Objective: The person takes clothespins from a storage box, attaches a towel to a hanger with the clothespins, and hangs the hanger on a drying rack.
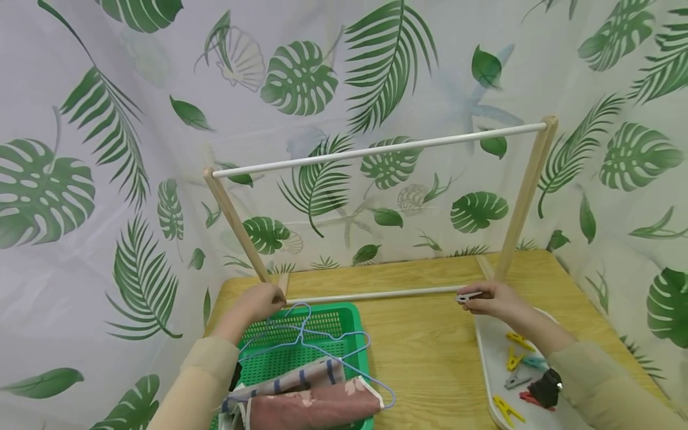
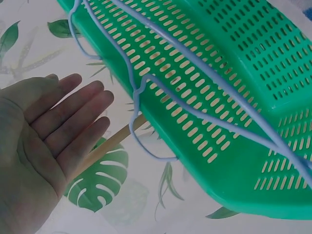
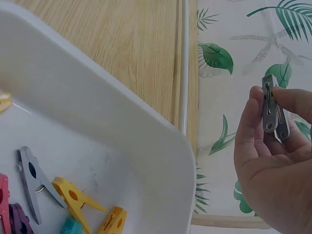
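Note:
My right hand (image 1: pixel 497 303) pinches a grey clothespin (image 1: pixel 467 297) between thumb and fingers, above the far end of the white tray. In the right wrist view the clothespin (image 3: pixel 269 105) stands upright in the fingertips. My left hand (image 1: pixel 260 300) is over the back left corner of the green basket (image 1: pixel 356 319); in the left wrist view its palm (image 2: pixel 44 131) faces up with relaxed fingers and nothing in them. Blue hangers (image 1: pixel 301 340) lie on the basket, their hooks near that hand. Folded cloths, one pinkish red (image 1: pixel 314 404) and one grey with blue stripes (image 1: pixel 301 379), lie in front.
A wooden rack with a white upper bar (image 1: pixel 376 151) and a white lower bar (image 1: pixel 376 294) stands at the table's back. The white tray (image 1: pixel 485 358) at right holds several yellow, grey, red and teal clothespins. Leaf-patterned curtains (image 1: pixel 376 77) surround the wooden table (image 1: pixel 419 358).

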A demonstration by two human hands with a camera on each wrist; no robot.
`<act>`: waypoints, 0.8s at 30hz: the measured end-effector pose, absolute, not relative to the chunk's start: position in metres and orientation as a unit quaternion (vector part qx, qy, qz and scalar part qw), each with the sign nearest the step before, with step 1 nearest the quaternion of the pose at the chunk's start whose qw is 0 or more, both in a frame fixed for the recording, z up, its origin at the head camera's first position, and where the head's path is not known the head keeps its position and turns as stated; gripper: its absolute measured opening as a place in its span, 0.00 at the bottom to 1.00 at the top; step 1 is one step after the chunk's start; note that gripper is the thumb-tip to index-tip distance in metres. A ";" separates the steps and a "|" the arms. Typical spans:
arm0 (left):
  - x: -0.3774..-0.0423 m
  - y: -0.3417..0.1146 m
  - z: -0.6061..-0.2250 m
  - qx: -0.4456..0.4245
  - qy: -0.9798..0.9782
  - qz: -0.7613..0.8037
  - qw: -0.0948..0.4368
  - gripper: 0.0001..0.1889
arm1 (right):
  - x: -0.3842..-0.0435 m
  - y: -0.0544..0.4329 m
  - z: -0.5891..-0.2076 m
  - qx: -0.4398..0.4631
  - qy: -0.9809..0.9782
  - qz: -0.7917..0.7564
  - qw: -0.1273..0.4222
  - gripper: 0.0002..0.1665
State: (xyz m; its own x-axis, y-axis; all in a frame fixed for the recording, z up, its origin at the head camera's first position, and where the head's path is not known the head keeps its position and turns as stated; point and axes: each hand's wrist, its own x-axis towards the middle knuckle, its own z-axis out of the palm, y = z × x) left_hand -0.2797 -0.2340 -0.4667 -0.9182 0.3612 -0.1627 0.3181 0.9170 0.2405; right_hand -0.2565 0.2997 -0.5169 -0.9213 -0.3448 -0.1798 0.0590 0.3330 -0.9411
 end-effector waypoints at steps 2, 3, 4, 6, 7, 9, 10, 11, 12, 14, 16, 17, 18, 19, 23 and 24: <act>-0.277 -0.236 -0.465 0.173 0.973 0.110 0.103 0.07 | -0.256 0.300 -0.518 -0.091 0.796 -0.571 0.177 0.25; -0.275 -0.238 -0.464 0.172 0.973 0.111 0.104 0.07 | -0.255 0.300 -0.518 -0.087 0.797 -0.572 0.176 0.24; -0.274 -0.239 -0.464 0.172 0.973 0.111 0.106 0.07 | -0.255 0.301 -0.518 -0.088 0.798 -0.570 0.177 0.24; -0.271 -0.242 -0.464 0.171 0.973 0.109 0.111 0.07 | -0.253 0.301 -0.519 -0.083 0.802 -0.564 0.177 0.24; -0.269 -0.243 -0.464 0.169 0.972 0.113 0.116 0.07 | -0.253 0.302 -0.518 -0.078 0.803 -0.563 0.177 0.24; -0.267 -0.246 -0.465 0.168 0.971 0.116 0.122 0.07 | -0.251 0.302 -0.518 -0.069 0.807 -0.559 0.176 0.24; -0.265 -0.248 -0.466 0.170 0.971 0.115 0.124 0.07 | -0.251 0.302 -0.519 -0.068 0.808 -0.558 0.176 0.24; -0.263 -0.249 -0.468 0.171 0.971 0.114 0.125 0.07 | -0.251 0.302 -0.519 -0.064 0.809 -0.557 0.175 0.24; -0.262 -0.250 -0.469 0.174 0.970 0.116 0.126 0.08 | -0.251 0.302 -0.520 -0.061 0.809 -0.558 0.174 0.24; -0.260 -0.251 -0.472 0.180 0.968 0.118 0.127 0.11 | -0.251 0.302 -0.521 -0.058 0.809 -0.560 0.172 0.24; -0.258 -0.252 -0.475 0.188 0.966 0.121 0.127 0.14 | -0.251 0.302 -0.522 -0.056 0.807 -0.561 0.172 0.24; -0.257 -0.251 -0.477 0.189 0.966 0.125 0.126 0.16 | -0.251 0.302 -0.523 -0.056 0.806 -0.563 0.172 0.24; -0.256 -0.251 -0.478 0.193 0.965 0.127 0.122 0.17 | -0.251 0.301 -0.523 -0.057 0.806 -0.563 0.173 0.24; -0.255 -0.250 -0.479 0.194 0.965 0.133 0.119 0.16 | -0.250 0.301 -0.524 -0.056 0.806 -0.563 0.175 0.24; -0.249 -0.247 -0.482 0.217 0.961 0.130 0.112 0.16 | -0.248 0.300 -0.526 -0.059 0.808 -0.558 0.180 0.24; -0.248 -0.246 -0.484 0.222 0.959 0.131 0.117 0.16 | -0.248 0.300 -0.527 -0.061 0.808 -0.557 0.181 0.24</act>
